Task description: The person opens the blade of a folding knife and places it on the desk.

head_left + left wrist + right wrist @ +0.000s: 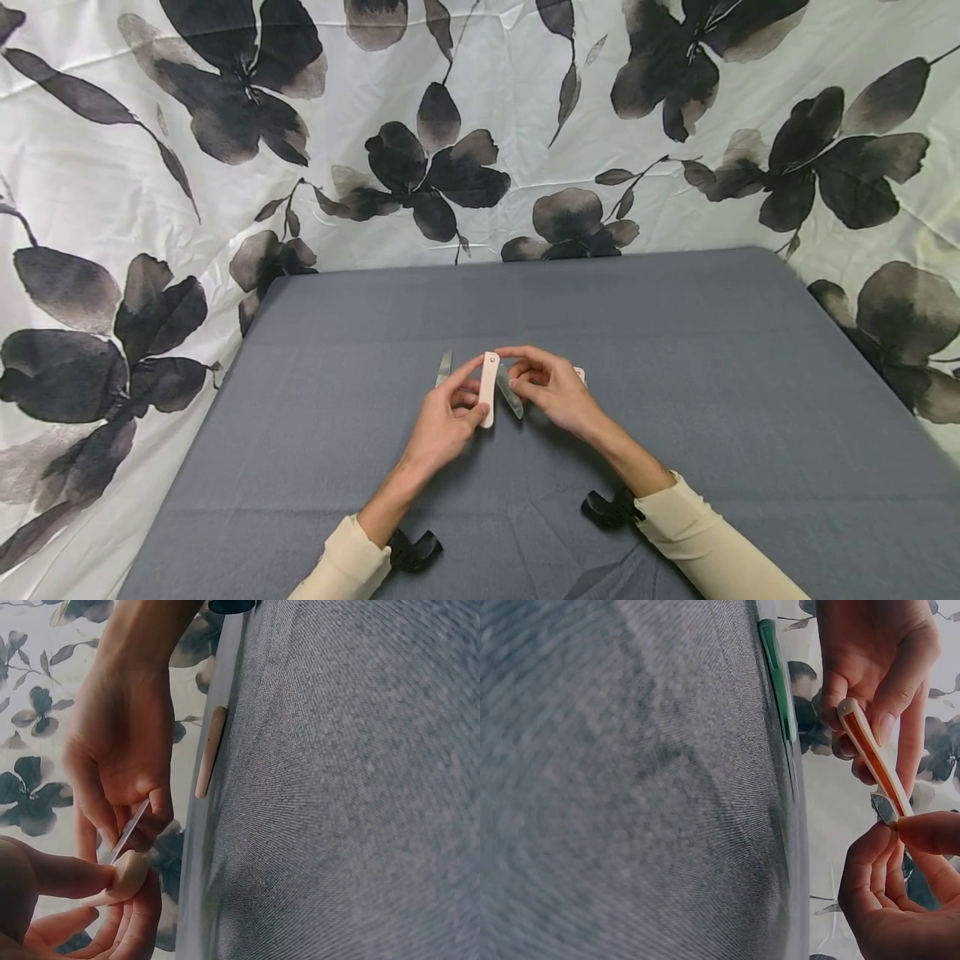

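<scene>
A folding knife with a cream handle [488, 389] is held just above the grey table [675, 350], its steel blade [510, 400] swung partly out. My left hand [467, 393] grips the handle [871, 750] from the left. My right hand [519, 375] pinches the blade [132, 828] between thumb and fingers near the pivot. In the left wrist view the handle's end [127, 874] sits between my left thumb and fingers.
A slim grey-green folded tool [444, 367] lies on the table just left of my hands, seen as a green strip [777, 675]. A second cream piece [210, 750] lies behind my right hand. A floral cloth [480, 125] hangs beyond the table's far edge.
</scene>
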A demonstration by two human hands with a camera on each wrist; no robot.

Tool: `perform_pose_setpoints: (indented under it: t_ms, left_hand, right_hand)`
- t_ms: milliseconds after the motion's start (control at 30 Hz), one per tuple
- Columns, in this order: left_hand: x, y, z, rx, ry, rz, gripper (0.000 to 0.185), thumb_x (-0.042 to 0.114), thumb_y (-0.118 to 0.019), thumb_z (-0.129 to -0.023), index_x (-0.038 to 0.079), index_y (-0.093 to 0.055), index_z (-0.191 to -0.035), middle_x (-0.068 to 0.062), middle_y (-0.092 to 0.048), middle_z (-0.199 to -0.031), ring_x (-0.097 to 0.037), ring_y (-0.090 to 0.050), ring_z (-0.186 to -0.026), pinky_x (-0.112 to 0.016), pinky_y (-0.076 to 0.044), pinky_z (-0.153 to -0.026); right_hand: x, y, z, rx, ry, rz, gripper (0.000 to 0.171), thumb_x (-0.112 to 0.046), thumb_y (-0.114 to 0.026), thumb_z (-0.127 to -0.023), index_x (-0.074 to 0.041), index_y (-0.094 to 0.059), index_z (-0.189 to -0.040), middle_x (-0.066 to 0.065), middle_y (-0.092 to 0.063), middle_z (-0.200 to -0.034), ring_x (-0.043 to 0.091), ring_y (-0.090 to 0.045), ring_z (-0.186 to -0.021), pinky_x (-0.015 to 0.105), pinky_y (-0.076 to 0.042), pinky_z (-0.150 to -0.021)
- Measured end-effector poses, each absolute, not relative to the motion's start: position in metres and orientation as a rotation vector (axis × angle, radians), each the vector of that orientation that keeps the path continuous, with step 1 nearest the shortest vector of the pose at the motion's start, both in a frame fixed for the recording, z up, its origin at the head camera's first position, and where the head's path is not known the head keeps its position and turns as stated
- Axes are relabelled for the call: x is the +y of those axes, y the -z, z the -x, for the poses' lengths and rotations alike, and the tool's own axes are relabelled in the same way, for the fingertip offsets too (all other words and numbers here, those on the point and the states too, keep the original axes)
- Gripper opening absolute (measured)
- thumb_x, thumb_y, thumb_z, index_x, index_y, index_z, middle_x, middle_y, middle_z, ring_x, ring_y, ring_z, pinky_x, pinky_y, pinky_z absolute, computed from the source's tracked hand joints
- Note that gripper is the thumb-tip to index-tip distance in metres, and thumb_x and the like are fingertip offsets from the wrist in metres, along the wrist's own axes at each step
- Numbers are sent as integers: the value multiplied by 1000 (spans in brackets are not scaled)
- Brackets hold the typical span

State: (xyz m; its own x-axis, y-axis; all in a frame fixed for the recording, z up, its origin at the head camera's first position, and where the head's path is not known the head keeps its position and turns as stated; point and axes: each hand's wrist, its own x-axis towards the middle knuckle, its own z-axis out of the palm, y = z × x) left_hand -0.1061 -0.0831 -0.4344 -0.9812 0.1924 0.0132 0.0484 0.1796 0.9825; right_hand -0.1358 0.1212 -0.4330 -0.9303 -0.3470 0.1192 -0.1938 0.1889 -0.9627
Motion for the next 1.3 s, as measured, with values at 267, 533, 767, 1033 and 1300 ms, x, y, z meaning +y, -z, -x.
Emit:
perform_pose_setpoints:
  t_ms: [267,533,767,1033,1300]
  left_hand:
    - [-83,434,107,2348,-1959,-205,70,-11,-67,-90,17,-55,-152,-22,-65,-120,-20,-67,-92,-18,-54,-71]
    - [-84,431,105,2371,-1948,-181,69,-7,-68,-91,20,-53,-153,-18,-65,-121,-17,-66,-93,-19,-54,-73]
    - [-84,433,105,2355,-1954,-184,70,-6,-69,-90,22,-53,-153,-17,-67,-121,-16,-68,-92,-20,-54,-72]
    - [-86,435,107,2346,-1954,-214,72,-7,-69,-90,21,-53,-154,-19,-67,-122,-15,-68,-92,-18,-54,-69]
    - [-87,434,106,2354,-1953,-245,76,-11,-69,-89,25,-53,-154,-17,-69,-120,-17,-67,-92,-18,-54,-68]
  right_hand:
    - [121,432,136,2300,1827,469,44,-3,-68,-99,-2,-59,-142,20,-66,-107,8,-66,-83,28,-54,-72]
    - [119,432,135,2310,1811,446,38,-3,-70,-97,5,-62,-133,20,-68,-104,10,-67,-80,31,-54,-69]
    - [121,431,133,2329,1824,441,36,-2,-71,-96,3,-64,-131,21,-70,-102,12,-68,-76,33,-55,-68]
    - [123,433,134,2330,1834,445,37,-2,-72,-96,2,-65,-132,22,-70,-101,12,-68,-74,33,-55,-66]
    - [126,434,136,2348,1811,450,36,-3,-72,-96,1,-66,-131,21,-71,-100,14,-68,-74,34,-55,-66]
